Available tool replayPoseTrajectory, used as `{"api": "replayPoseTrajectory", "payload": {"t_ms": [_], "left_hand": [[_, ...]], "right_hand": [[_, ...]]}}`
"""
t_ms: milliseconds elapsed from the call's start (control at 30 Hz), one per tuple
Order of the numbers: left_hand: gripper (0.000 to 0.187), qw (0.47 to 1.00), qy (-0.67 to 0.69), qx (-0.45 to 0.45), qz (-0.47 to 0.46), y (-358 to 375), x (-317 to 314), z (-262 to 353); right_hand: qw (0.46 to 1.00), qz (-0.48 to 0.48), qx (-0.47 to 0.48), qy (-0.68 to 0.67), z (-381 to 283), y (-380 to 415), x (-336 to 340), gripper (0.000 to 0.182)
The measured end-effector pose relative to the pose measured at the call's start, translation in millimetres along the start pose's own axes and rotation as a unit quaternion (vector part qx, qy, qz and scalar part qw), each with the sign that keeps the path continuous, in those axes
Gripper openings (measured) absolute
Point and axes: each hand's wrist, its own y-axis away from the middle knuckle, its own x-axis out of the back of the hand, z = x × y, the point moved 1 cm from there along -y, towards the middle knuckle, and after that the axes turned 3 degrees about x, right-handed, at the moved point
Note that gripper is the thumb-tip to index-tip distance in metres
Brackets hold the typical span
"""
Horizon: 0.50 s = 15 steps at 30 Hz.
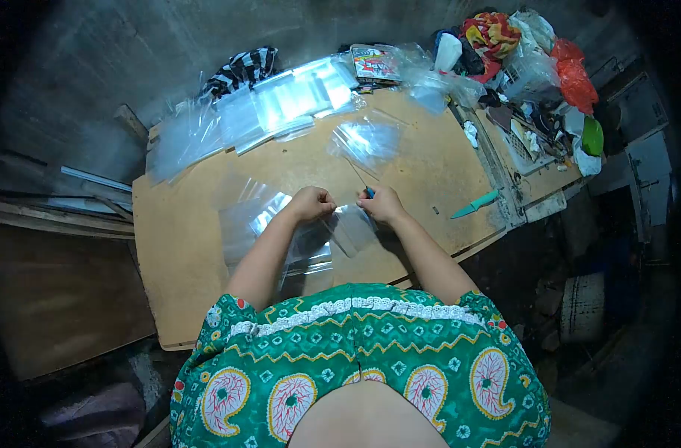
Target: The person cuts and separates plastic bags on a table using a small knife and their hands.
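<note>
My left hand (312,203) is closed in a pinch at the upper edge of a clear plastic sheet (349,230), close in front of my body. Just to its right, my right hand (384,204) is closed around a blue-handled tool (369,193) with a long thin shaft pointing up and away. Its exact kind is too small to make out. The sheet spans the gap between both hands. More clear plastic sheets (240,231) lie spread under and beside my left forearm. Beyond my hands is a small pile of clear plastic pieces (367,140).
A large stack of clear sheets (281,104) covers the back of the wooden table (184,246). A teal knife (475,204) lies at the right. Past it, a side surface holds a cluttered basket (527,149), a red plastic bag (576,78) and cloths. A printed box (375,63) stands at the back.
</note>
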Motion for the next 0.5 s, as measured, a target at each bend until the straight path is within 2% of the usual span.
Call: {"api": "replayPoseTrajectory", "payload": {"t_ms": [67, 100, 167, 200, 267, 333, 400, 433, 500], "left_hand": [[0.018, 0.978, -0.201, -0.003, 0.054, -1, 0, 7], [0.018, 0.978, -0.201, -0.003, 0.054, -5, -1, 7], [0.023, 0.939, -0.332, 0.042, 0.083, -10, -3, 7], [0.023, 0.939, -0.332, 0.041, 0.083, -10, -6, 11], [0.024, 0.902, -0.405, 0.048, 0.143, -8, -9, 18], [0.027, 0.903, -0.399, 0.066, 0.144, -3, -6, 22], [0.029, 0.904, -0.393, 0.083, 0.144, 0, -4, 25], [0.030, 0.902, -0.392, 0.095, 0.155, 2, -4, 25], [0.033, 0.900, -0.382, 0.115, 0.172, 3, -6, 22]], "right_hand": [[0.991, 0.021, 0.044, 0.121, -8, 3, 1, 0.018], [0.991, 0.022, 0.044, 0.121, -14, 6, 0, 0.018], [0.972, 0.038, 0.017, 0.233, -27, 12, -2, 0.015], [0.972, 0.039, 0.017, 0.233, -29, 13, -3, 0.015], [0.954, 0.037, 0.043, 0.296, -32, 14, -4, 0.014], [0.949, 0.033, 0.062, 0.307, -22, 13, -6, 0.017], [0.938, 0.024, 0.155, 0.310, -14, 16, -2, 0.015], [0.935, 0.001, 0.124, 0.332, -11, 18, -1, 0.018], [0.940, -0.021, 0.124, 0.316, -6, 31, 8, 0.023]]}}
